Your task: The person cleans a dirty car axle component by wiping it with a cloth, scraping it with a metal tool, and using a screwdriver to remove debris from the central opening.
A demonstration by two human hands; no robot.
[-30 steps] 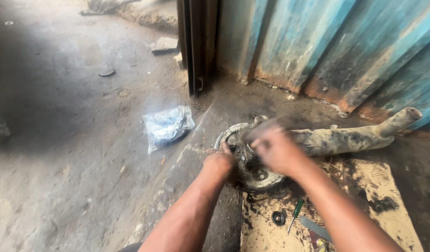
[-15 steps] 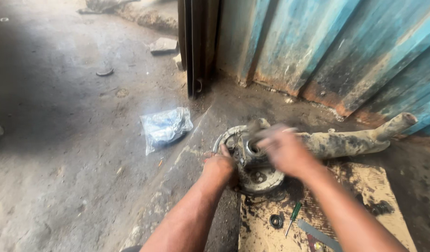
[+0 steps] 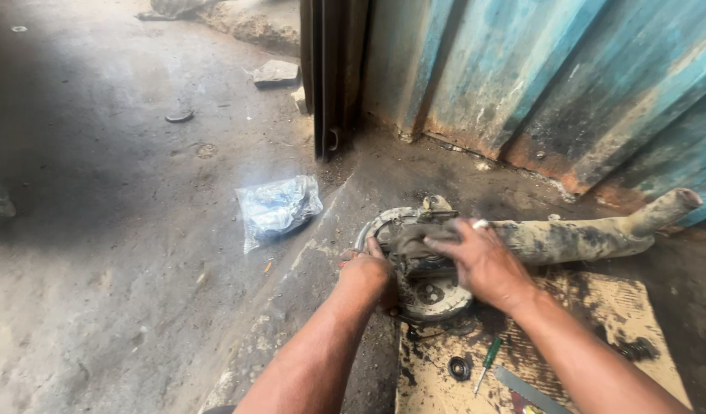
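Note:
A round, greasy metal hub plate (image 3: 433,295) lies on the ground at the edge of a stained cardboard sheet (image 3: 598,322). My left hand (image 3: 366,276) grips its left rim, fingers curled around the edge. My right hand (image 3: 479,261) lies flat on top of the plate, pressing a dark, dirty rag (image 3: 414,236) against it. A ring shows on one finger of that hand.
A mud-caked exhaust pipe (image 3: 590,234) lies behind the plate by the rusty blue corrugated wall (image 3: 537,84). A green-handled screwdriver (image 3: 487,362), a small black ring (image 3: 459,368) and a flat metal blade (image 3: 529,389) rest on the cardboard. A crumpled clear plastic bag (image 3: 276,207) lies to the left.
My right hand has moved slightly leftward over the plate and now lies flatter on the rag. My left hand keeps its hold on the rim.

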